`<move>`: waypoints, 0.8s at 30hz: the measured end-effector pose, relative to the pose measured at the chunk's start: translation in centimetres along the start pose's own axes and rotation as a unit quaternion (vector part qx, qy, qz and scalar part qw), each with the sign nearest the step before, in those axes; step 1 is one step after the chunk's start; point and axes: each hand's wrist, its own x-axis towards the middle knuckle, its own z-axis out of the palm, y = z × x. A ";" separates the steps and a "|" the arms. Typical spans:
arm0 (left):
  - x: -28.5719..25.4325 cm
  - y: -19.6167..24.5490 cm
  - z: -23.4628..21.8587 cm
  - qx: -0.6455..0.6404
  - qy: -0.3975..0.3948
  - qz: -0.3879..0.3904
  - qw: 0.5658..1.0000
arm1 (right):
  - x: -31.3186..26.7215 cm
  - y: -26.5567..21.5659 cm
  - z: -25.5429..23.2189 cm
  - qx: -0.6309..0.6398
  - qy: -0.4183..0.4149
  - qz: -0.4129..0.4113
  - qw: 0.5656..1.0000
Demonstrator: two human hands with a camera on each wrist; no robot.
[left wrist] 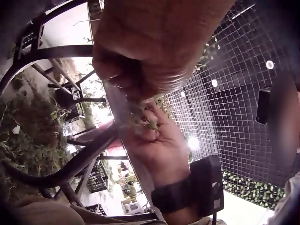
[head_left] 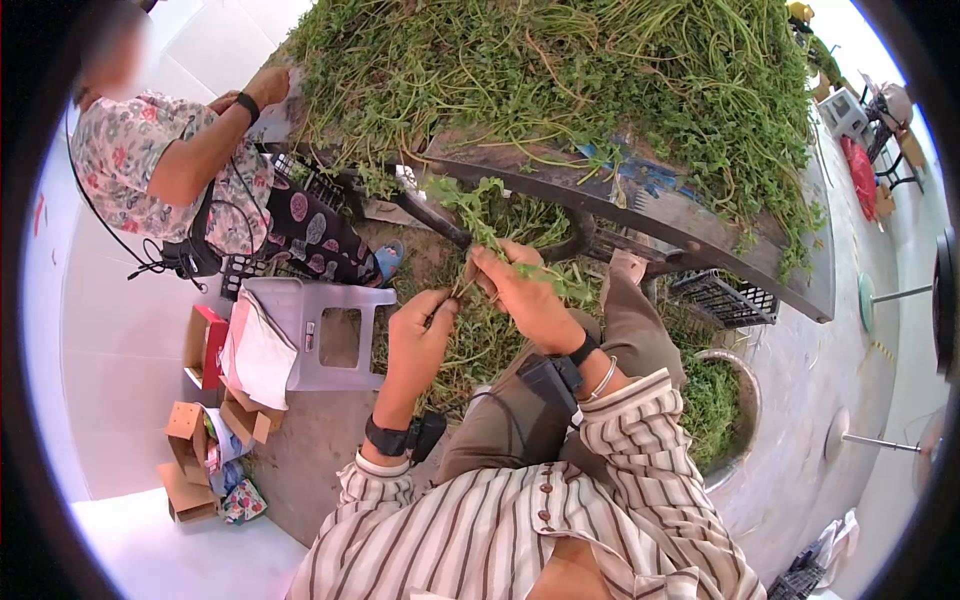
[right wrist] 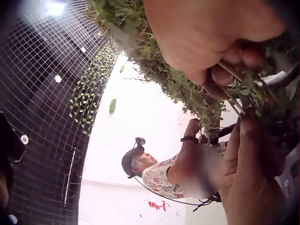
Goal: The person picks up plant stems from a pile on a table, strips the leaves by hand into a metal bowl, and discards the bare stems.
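In the head view my right hand (head_left: 530, 300) grips a few leafy green stems (head_left: 480, 215), their leaves rising past the fingers toward the table edge. Close beside it, my left hand (head_left: 418, 335) pinches the lower ends of the stems, and a small dark item shows between its curled fingers; I cannot tell what that is. The right wrist view shows thin pale stems (right wrist: 233, 101) running between the right fingers and the left fingertips. A large heap of the same greens (head_left: 560, 80) covers the table (head_left: 490, 165) just beyond my hands.
Another person (head_left: 170, 170) works at the table's left side. A pale plastic stool (head_left: 345, 295) and cardboard boxes (head_left: 190, 440) stand to my left. Loose greens litter the floor below my hands. To my right are a round tub (head_left: 750, 400) of greens and a black crate (head_left: 735, 300).
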 end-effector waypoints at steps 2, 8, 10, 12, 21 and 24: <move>-0.3 -0.8 -0.2 -0.010 0.001 -0.008 1.000 | 0.2 0.3 0.0 0.000 -0.004 0.005 1.000; -1.0 -1.5 -0.6 -0.030 0.001 -0.038 0.999 | 0.2 1.0 0.1 -0.029 -0.008 -0.055 0.998; -1.2 -2.1 -0.8 -0.051 0.000 -0.057 0.997 | 0.1 0.9 0.3 -0.010 -0.006 -0.036 0.999; -1.6 -5.1 -1.1 -0.071 0.001 -0.077 0.994 | 0.4 1.4 0.5 -0.006 0.109 -0.105 0.988; -6.0 -13.3 -5.7 0.154 -0.029 -0.225 0.962 | 1.5 -1.0 -3.7 0.199 0.114 -0.034 0.973; -4.0 -11.3 -3.0 0.285 0.042 0.013 0.958 | 1.6 -0.5 -2.6 0.192 0.074 0.010 0.979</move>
